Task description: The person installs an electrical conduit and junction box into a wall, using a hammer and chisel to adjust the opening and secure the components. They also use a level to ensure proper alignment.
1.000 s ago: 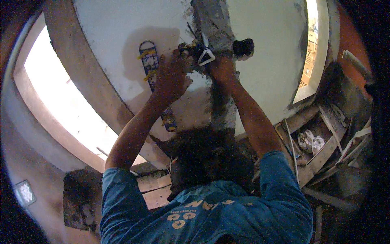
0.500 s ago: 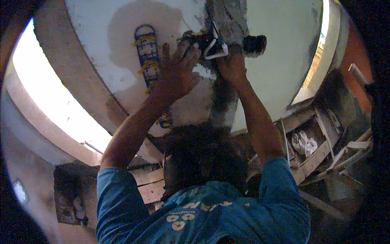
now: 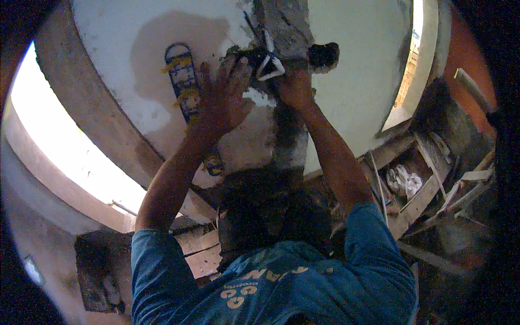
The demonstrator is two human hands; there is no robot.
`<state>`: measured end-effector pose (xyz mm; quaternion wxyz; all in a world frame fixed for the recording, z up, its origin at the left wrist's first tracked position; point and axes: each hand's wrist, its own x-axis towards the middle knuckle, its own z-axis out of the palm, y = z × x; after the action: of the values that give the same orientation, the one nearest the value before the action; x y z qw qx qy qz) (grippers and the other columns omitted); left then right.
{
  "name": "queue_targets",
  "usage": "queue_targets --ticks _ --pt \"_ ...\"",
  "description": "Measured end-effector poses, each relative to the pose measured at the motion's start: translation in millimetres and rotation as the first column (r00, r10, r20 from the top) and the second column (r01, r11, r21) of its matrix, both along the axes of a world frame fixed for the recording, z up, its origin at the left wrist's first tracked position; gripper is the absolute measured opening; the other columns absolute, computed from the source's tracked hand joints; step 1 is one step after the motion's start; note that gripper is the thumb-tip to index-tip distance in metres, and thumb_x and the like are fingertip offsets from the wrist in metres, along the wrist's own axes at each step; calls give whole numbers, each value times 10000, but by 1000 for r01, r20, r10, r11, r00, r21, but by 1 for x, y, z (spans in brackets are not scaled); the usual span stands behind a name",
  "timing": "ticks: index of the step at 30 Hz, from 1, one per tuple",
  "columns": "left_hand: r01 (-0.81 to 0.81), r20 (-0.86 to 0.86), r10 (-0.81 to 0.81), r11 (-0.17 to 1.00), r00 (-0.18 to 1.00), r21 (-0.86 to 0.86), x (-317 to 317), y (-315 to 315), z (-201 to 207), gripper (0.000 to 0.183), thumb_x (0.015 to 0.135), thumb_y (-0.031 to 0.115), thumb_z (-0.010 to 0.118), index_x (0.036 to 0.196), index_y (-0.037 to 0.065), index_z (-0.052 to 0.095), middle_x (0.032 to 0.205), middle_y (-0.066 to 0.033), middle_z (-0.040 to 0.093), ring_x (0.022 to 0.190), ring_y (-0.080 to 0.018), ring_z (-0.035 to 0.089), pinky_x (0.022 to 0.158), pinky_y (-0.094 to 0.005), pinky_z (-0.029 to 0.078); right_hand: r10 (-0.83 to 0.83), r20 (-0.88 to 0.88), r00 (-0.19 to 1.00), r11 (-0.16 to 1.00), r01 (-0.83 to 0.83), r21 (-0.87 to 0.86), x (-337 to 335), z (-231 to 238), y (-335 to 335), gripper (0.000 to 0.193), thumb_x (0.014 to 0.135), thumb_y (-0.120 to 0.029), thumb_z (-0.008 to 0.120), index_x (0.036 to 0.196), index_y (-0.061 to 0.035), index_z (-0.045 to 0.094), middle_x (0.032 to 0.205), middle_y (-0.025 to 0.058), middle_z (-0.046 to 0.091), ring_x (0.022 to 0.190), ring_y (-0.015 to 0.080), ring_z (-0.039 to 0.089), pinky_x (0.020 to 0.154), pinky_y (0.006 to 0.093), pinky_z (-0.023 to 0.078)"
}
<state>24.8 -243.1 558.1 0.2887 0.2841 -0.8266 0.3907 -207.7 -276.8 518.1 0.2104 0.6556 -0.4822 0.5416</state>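
My left hand (image 3: 226, 100) lies against the pale wall (image 3: 116, 59), fingers spread, beside a dark broken-out hollow (image 3: 238, 53). To its left, a long dark-blue rounded frame (image 3: 176, 60) with yellow tufts is set on the wall, partly covered by my left hand and forearm. My right hand (image 3: 296, 89) is closed at the lower right of a white bent piece (image 3: 277, 69), roughly triangular in outline. Its fingers are dim and partly hidden, and the exact kind of piece is unclear. A thin dark rod-like shape (image 3: 250, 24) slants above it.
A rough grey vertical strip (image 3: 287, 27) runs up the wall, with a dark square-like hole (image 3: 323, 56) at its right. Bright openings flank the wall. Low at right stand wooden boards (image 3: 420, 214) and a wooden frame holding a crumpled white bag (image 3: 403, 181).
The whole view has shifted, so wall and hands appear a little further left. Both hands keep nearly the same places on the wall; the white piece looks slightly turned.
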Motion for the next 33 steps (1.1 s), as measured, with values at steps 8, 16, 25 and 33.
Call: queue_targets --ticks 8,16,25,33 --pt "29 -19 -30 999 999 -16 0 -12 -1 709 806 455 731 1393 125 509 1524 -132 390 1424 -367 319 1112 -715 153 -11 299 954 999 -2 43 4 -23 19 351 859 -337 692 1023 -27 704 940 225 701 854 416 682 751 489 544" --pt "55 -64 -61 994 996 -90 -25 -12 -1 574 834 433 725 1313 147 591 1217 -105 587 1134 -331 553 936 -504 424 81 282 956 959 -152 240 20 -70 63 357 870 -379 674 1070 -85 708 895 217 715 814 417 692 750 494 566" --pt "129 -189 -141 989 972 -76 -44 -11 9 387 830 350 738 1136 115 700 1072 -88 682 1042 -321 622 883 -482 489 256 311 915 808 -379 451 20 -173 112 304 908 -336 633 1034 -67 696 945 190 703 926 390 679 839 478 549" --pt "-137 -1 144 941 990 -308 -48 -23 10 387 863 268 694 1193 71 647 1245 -154 637 1187 -377 569 998 -491 477 192 373 908 637 -405 656 0 -207 193 307 908 -316 684 936 -11 709 891 174 696 836 354 675 742 441 540"
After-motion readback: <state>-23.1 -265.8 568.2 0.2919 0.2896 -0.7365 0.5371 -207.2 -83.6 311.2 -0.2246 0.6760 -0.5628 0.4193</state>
